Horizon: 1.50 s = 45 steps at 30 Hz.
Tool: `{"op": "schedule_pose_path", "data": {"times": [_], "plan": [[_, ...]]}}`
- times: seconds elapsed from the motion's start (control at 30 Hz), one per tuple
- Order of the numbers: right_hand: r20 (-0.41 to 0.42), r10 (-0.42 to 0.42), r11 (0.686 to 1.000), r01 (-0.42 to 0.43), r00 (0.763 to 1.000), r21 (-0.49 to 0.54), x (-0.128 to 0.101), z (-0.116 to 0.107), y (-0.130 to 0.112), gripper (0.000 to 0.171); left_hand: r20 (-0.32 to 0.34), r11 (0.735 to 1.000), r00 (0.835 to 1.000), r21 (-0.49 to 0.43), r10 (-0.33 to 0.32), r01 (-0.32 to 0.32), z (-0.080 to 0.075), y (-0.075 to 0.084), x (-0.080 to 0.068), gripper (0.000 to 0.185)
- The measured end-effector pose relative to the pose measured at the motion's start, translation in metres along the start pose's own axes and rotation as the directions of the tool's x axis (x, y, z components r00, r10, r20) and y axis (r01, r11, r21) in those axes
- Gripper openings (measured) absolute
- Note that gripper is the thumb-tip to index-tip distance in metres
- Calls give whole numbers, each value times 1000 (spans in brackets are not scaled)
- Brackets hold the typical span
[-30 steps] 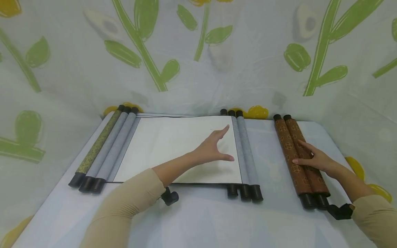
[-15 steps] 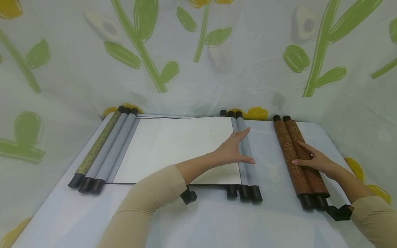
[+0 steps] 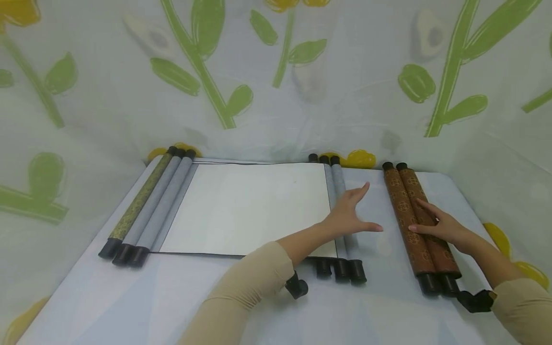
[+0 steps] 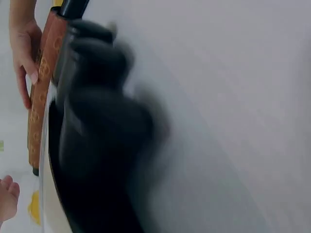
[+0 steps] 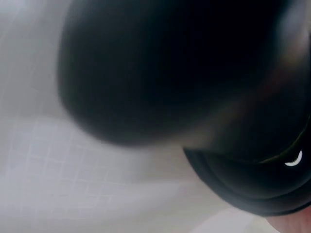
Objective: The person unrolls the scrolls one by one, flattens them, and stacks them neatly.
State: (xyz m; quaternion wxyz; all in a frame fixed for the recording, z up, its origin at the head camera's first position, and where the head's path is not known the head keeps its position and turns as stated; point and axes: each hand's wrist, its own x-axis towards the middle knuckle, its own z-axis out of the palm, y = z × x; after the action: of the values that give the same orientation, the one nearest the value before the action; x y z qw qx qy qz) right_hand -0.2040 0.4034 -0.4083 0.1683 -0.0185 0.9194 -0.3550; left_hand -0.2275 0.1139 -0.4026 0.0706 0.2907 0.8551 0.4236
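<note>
A white scroll (image 3: 246,206) lies unrolled on the table between grey rollers at its left (image 3: 161,206) and right (image 3: 340,215). My left hand (image 3: 351,215) hovers open over the right grey rollers, fingers spread toward two brown patterned scrolls (image 3: 414,225). My right hand (image 3: 437,225) rests flat on those brown scrolls with straight fingers. In the left wrist view the brown scrolls (image 4: 43,87) and the right hand (image 4: 24,53) show at the left, behind blurred black roller ends. The right wrist view shows only a dark blur.
A green-gold patterned scroll (image 3: 138,201) lies at the far left beside the grey rollers. The table (image 3: 258,306) is covered in pale cloth, and a floral curtain (image 3: 276,72) hangs close behind and on both sides.
My left hand has moved right, from over the white sheet across the right grey rollers toward the brown scrolls. The right hand has stayed on the brown scrolls.
</note>
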Motion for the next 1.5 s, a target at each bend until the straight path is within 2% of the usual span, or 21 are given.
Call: {"op": "schedule_pose_path", "data": {"times": [0.13,0.23,0.3,0.43,0.57,0.7,0.9,1.03,1.2,1.5], "plan": [[-3,13,1000,-13,1000,-5,0,0,0,96,18,1000,1000,7,-18,18,15,10,6,104],[-5,22,1000,-22,1000,4,1,0,0,97,32,998,999,49,-31,30,23,15,10,105],[-5,22,1000,-22,1000,20,2,2,-1,97,26,995,998,92,-50,47,28,16,12,105],[-8,15,999,-14,1000,42,3,6,-4,98,39,987,992,107,-121,116,39,16,15,105],[-14,7,999,-7,1000,34,3,8,-7,98,81,986,984,55,-161,156,51,19,17,105],[-16,16,999,-15,1000,37,3,10,-9,98,107,987,982,-16,-158,161,60,21,19,103],[-30,27,999,-26,999,42,1,14,-11,99,150,985,976,-40,-160,167,68,21,20,101],[-59,17,999,-15,998,35,-1,19,-13,101,176,984,975,-90,-136,154,72,19,20,98],[-96,19,999,-16,995,38,-2,27,-17,102,183,982,976,-127,-115,139,79,18,20,89],[-152,16,998,-5,988,69,-7,37,-19,100,178,963,966,-164,-186,215,81,22,18,87]]}}
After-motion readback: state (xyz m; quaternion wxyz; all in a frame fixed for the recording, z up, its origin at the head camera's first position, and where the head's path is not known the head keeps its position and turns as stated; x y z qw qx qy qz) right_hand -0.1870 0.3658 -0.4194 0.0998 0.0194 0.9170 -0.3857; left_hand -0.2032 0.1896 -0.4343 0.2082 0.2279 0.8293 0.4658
